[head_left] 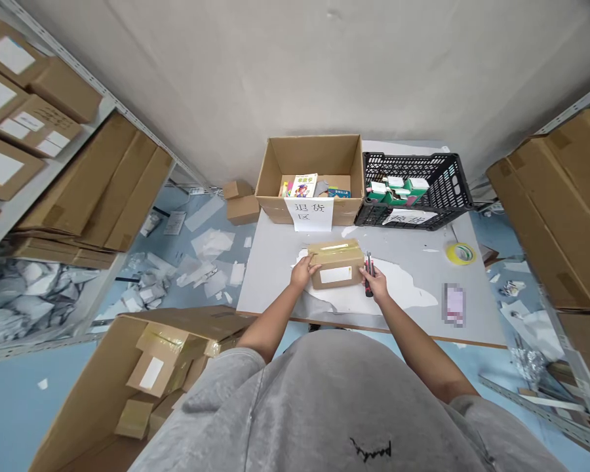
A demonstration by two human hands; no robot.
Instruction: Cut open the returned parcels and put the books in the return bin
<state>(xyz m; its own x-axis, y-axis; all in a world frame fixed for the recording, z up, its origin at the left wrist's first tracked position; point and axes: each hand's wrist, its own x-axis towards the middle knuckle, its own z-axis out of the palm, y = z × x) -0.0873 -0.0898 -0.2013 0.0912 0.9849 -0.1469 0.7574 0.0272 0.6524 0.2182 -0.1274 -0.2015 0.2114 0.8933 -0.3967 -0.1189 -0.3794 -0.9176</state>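
Parcel (336, 263) sits on worktop (413, 249), front-centre. Left hand (302, 271) steadies it, grip curled over its left end. Right hand (376, 283), grip closed round box cutter (368, 262), touches its right end. Cutter is clear of the tape.

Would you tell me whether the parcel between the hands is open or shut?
Shut: the parcel has flat flaps under a tape strip. The left hand holds its end; the right hand holds a cutter.
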